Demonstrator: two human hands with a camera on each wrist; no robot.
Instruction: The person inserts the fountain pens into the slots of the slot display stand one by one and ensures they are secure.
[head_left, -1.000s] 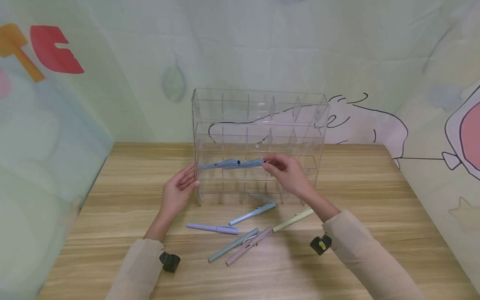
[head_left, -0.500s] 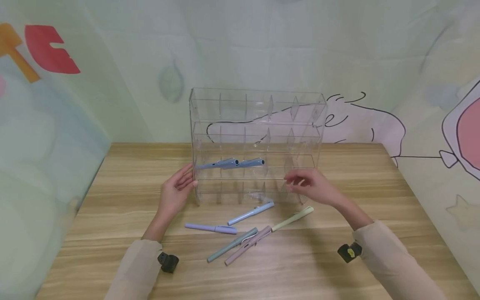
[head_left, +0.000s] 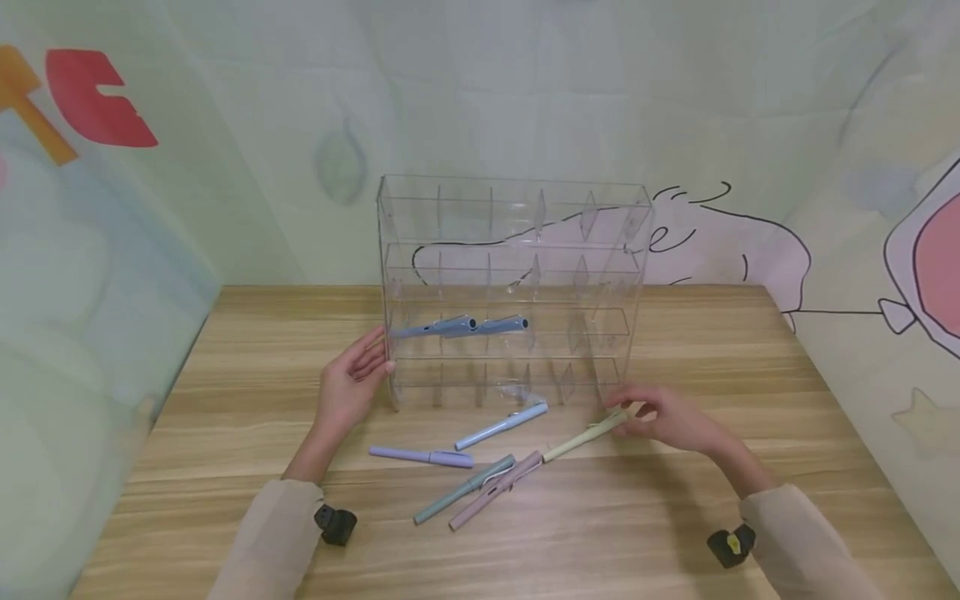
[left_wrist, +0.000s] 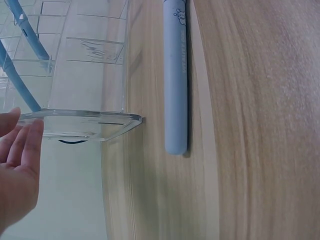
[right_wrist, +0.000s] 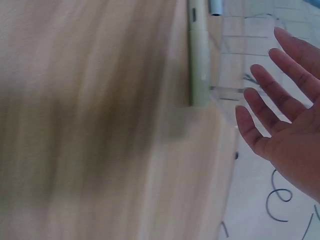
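Note:
My left hand (head_left: 350, 387) touches the left side panel of a clear acrylic pen rack (head_left: 510, 358), its fingers nearly straight in the left wrist view and the thumb at the front edge. Two blue pens (head_left: 504, 325) lie side by side in the rack's third tier. On the table, my right hand (head_left: 663, 419) hovers at the cap end of a pale yellow-green pen (head_left: 577, 442). The right wrist view shows that hand's fingers (right_wrist: 267, 82) spread, apart from the pen.
Before the rack lie a light blue pen (head_left: 501, 427), a lilac pen (head_left: 420, 456), a teal pen (head_left: 461, 492) and a mauve pen (head_left: 495, 492). Teal and mauve pens lie close together. A printed cloth (head_left: 262, 167) hangs behind the wooden table (head_left: 247, 358).
My right hand has let go of a blue pen in the third tier, then moved right and down to the yellow-green pen. The left hand has stayed at the rack's side.

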